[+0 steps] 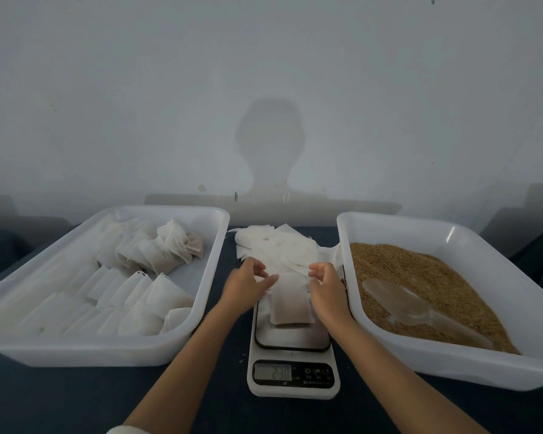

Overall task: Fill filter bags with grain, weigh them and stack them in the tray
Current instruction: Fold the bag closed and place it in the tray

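A filled white paper filter bag (292,303) lies on the steel platform of a small white digital kitchen scale (293,364). The left hand (248,285) and right hand (325,285) hover beside it, fingers loosely curled and apart, holding nothing. The white plastic tray of filled bags (201,314) sits left, the white plastic tray of brown grain (452,364) right.
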Demonstrator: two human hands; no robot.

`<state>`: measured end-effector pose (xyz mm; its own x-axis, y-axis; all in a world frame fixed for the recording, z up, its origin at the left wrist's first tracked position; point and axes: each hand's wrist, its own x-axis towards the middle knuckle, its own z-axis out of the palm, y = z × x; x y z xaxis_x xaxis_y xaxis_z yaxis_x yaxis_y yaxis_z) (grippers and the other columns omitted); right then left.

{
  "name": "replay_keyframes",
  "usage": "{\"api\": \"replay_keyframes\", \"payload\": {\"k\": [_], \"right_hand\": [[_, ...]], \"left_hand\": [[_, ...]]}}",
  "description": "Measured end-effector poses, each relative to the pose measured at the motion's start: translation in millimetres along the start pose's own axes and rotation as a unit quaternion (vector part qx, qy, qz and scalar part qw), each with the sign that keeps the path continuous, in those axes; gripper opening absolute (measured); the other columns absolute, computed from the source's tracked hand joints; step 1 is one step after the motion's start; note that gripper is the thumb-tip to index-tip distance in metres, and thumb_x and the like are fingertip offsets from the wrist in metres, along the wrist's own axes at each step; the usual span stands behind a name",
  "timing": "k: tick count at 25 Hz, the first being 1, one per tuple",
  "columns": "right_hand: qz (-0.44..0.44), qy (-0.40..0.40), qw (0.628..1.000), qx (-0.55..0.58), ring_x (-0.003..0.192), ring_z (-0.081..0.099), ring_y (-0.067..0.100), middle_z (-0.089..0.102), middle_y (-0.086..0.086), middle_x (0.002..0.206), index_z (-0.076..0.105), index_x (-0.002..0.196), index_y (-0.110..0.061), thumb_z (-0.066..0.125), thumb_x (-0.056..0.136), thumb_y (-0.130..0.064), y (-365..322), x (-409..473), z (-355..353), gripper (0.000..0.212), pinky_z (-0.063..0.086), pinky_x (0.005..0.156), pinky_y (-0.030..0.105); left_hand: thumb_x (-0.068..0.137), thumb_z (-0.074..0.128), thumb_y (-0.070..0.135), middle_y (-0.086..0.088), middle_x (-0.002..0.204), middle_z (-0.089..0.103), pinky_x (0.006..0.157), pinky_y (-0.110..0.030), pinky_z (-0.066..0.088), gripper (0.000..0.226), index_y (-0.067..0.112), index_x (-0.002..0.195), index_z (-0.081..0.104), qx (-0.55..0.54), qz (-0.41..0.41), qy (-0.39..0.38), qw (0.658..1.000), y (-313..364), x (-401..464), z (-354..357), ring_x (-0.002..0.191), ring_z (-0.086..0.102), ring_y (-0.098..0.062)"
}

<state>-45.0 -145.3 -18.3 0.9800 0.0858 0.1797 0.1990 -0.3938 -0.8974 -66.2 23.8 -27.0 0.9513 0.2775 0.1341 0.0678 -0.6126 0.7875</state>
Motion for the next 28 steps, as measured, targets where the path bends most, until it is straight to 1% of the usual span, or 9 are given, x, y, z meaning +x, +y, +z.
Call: {"api": "replay_keyframes", "payload": {"k": [4,7,9,13,17,21,23,25,28], "right_hand": [[0.064,-0.041,0.992,-0.103,0.111,0.057,0.023,0.059,0.006,0.118,0.047,0.122,-0.014,0.049,0.096,-0.013,-2,19,12,0.026,0.044,0.1,0.043],[0.048,-0.007,0.994,-0.101,0.104,0.061,0.023,0.064,0.005,0.107,0.053,0.113,-0.014,0.055,0.094,-0.011,-4,18,17,0.019,0.047,0.095,0.041],[-0.001,0.033,0.998,-0.051,0.097,0.064,0.021,0.065,0.002,0.096,0.058,0.104,-0.012,0.061,0.089,-0.006,-9,14,14,0.016,0.051,0.09,0.036],[-0.091,0.052,0.994,0.04,0.086,0.062,0.014,0.063,-0.001,0.087,0.06,0.092,-0.011,0.065,0.085,0.0,-42,10,8,0.014,0.05,0.078,0.024],[-0.185,0.014,0.978,0.09,0.082,0.06,0.006,0.063,-0.007,0.084,0.061,0.089,-0.013,0.064,0.086,-0.001,-96,11,22,0.012,0.046,0.073,0.008],[-0.224,-0.072,0.967,0.098,0.091,0.058,0.003,0.06,-0.011,0.1,0.055,0.108,-0.019,0.057,0.091,-0.005,-143,13,62,0.021,0.045,0.074,0.008],[-0.209,-0.148,0.963,0.08,0.101,0.055,0.008,0.055,-0.007,0.112,0.05,0.121,-0.018,0.053,0.092,-0.003,-157,14,92,0.033,0.043,0.076,0.009],[-0.185,-0.236,0.953,0.046,0.109,0.053,0.015,0.053,0.001,0.12,0.046,0.129,-0.017,0.05,0.092,-0.001,-163,14,127,0.041,0.046,0.083,0.019],[-0.17,-0.329,0.927,-0.059,0.118,0.05,0.023,0.052,0.004,0.128,0.043,0.135,-0.017,0.045,0.092,-0.005,-163,14,177,0.045,0.044,0.101,0.038]], "left_hand": [[0.08,0.063,0.057,0.004,0.113,0.06,0.075,-0.022,0.044,0.06,0.015,0.121,0.048,0.06,-0.01,-0.088,0.994,14,16,13,0.097,0.056,-0.01],[0.078,0.065,0.056,0.0,0.112,0.06,0.087,-0.032,0.048,0.058,0.017,0.118,0.05,0.078,-0.031,-0.132,0.988,20,21,18,0.101,0.056,-0.017],[0.081,0.066,0.048,-0.001,0.112,0.06,0.087,-0.032,0.046,0.048,0.02,0.117,0.051,0.076,-0.022,-0.137,0.987,24,19,16,0.103,0.055,-0.019],[0.089,0.059,0.04,0.005,0.084,0.055,0.06,-0.022,0.036,0.024,0.018,0.099,0.057,0.122,0.071,-0.057,0.988,42,6,-7,0.081,0.054,-0.016],[0.093,0.053,0.036,-0.003,0.093,0.063,0.069,-0.027,0.041,0.024,0.016,0.105,0.057,0.193,0.111,0.06,0.973,61,-3,-64,0.088,0.06,-0.022],[0.092,0.056,0.034,-0.007,0.095,0.064,0.071,-0.03,0.041,0.017,0.017,0.094,0.055,0.193,0.075,0.115,0.972,48,3,-142,0.09,0.06,-0.027],[0.091,0.058,0.031,-0.013,0.102,0.065,0.077,-0.032,0.047,0.021,0.012,0.098,0.057,0.171,0.033,0.124,0.977,25,12,-180,0.095,0.06,-0.03],[0.091,0.06,0.026,-0.021,0.11,0.062,0.083,-0.041,0.052,0.029,0.003,0.108,0.058,0.145,-0.013,0.145,0.979,-7,23,-215,0.101,0.061,-0.034],[0.092,0.058,0.024,-0.022,0.113,0.061,0.082,-0.044,0.054,0.032,0.0,0.114,0.056,0.157,-0.096,0.179,0.967,-60,29,-248,0.102,0.061,-0.037]]}}
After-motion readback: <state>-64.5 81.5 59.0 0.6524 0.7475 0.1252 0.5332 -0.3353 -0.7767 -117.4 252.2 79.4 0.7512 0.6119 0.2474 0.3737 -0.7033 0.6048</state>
